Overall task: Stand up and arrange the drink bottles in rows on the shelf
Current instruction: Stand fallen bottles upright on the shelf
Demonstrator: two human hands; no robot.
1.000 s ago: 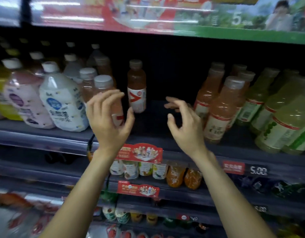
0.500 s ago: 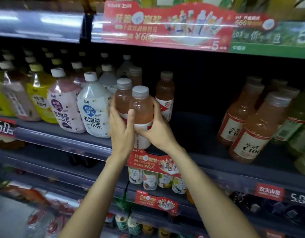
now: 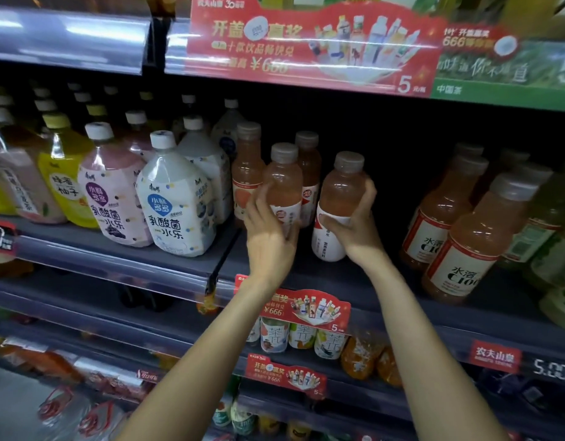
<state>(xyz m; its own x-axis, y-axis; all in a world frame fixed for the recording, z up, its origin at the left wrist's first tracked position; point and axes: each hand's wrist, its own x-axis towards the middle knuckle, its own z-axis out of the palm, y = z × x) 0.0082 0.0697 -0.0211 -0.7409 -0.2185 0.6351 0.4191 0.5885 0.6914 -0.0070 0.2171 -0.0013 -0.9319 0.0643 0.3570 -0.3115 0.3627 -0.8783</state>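
Shelf (image 3: 122, 253) before you holds upright drinks; your left hand (image 3: 268, 240) grips one pink bottle (image 3: 284, 183) standing there, your right hand (image 3: 354, 230) grasps a second pink bottle (image 3: 338, 198), tilted beside it.

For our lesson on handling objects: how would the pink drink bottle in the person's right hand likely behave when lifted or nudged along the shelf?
The pink drink bottle looks full nearly to its cap, so it is probably heavy for its size. It is tall and narrow, and already leans in the right hand, so a push high up may tip it. The smooth plastic and glossy label could slip unless the fingers wrap it.
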